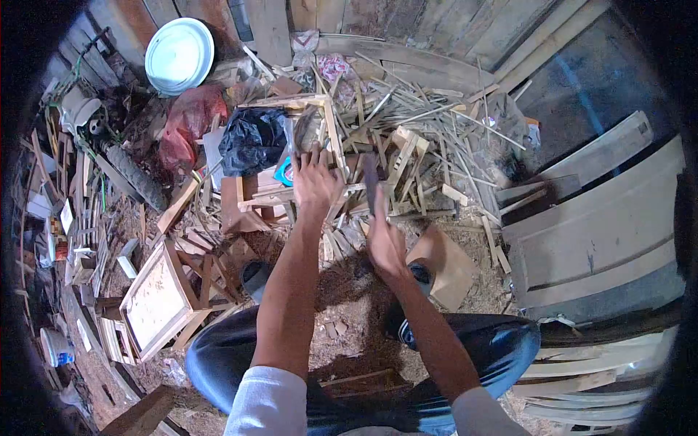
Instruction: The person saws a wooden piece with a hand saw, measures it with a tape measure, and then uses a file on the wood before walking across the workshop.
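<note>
Wood-littered floor (342,291): left hand (314,182) presses a wooden frame (262,198), fingers released; right hand (385,243) clenches fingers round a dark tool (371,182).

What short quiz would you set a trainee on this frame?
1. True or false: the left hand rests flat on the wooden frame.
2. The right hand grips: A) a dark tool; B) a white bowl; C) a phone.
3. Fill in: in the picture, the bag just left of the black bag is ___.
Key: 1 true; 2 A; 3 red, the red bag.
</note>
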Tool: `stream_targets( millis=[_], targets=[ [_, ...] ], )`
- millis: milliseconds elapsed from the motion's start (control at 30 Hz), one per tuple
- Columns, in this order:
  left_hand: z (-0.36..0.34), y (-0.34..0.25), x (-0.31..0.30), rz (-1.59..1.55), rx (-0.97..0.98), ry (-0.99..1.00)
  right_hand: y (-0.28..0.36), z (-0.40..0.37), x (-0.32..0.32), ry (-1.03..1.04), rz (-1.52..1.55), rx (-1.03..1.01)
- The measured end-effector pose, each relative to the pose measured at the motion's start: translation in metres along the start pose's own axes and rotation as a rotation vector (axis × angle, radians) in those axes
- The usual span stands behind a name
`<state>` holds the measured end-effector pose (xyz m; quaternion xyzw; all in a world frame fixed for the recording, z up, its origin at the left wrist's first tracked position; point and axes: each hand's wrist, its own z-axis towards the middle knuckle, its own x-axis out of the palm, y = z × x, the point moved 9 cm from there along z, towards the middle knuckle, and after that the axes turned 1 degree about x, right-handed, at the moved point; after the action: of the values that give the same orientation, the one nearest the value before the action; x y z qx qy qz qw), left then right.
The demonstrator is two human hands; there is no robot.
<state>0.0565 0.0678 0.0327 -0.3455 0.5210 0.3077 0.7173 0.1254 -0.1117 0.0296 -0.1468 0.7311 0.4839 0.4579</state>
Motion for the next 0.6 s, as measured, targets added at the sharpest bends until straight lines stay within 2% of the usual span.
stream_targets(
  millis=[67, 300, 367, 433, 467, 600],
  targets=[
    [0.000, 0.001, -0.003, -0.009, -0.006, 0.005, 0.018, 0.028, 0.006, -0.077, -0.037, -0.169],
    [0.000, 0.002, -0.004, -0.022, -0.003, -0.055, 0.032, 0.055, 0.006, -0.053, -0.162, -0.136],
    [0.000, 0.003, -0.004, -0.006, -0.011, -0.027, 0.035, 0.050, 0.001, -0.094, -0.139, -0.177],
    [-0.001, 0.002, -0.008, -0.023, -0.012, -0.011, 0.022, 0.046, 0.002, -0.032, -0.027, -0.053],
    [-0.002, 0.002, -0.008, -0.011, -0.019, -0.030, 0.020, 0.043, 0.004, -0.033, 0.042, -0.090],
    [-0.001, 0.002, -0.006, 0.018, -0.025, 0.028, 0.012, 0.040, 0.004, -0.054, -0.062, -0.104]
  ],
)
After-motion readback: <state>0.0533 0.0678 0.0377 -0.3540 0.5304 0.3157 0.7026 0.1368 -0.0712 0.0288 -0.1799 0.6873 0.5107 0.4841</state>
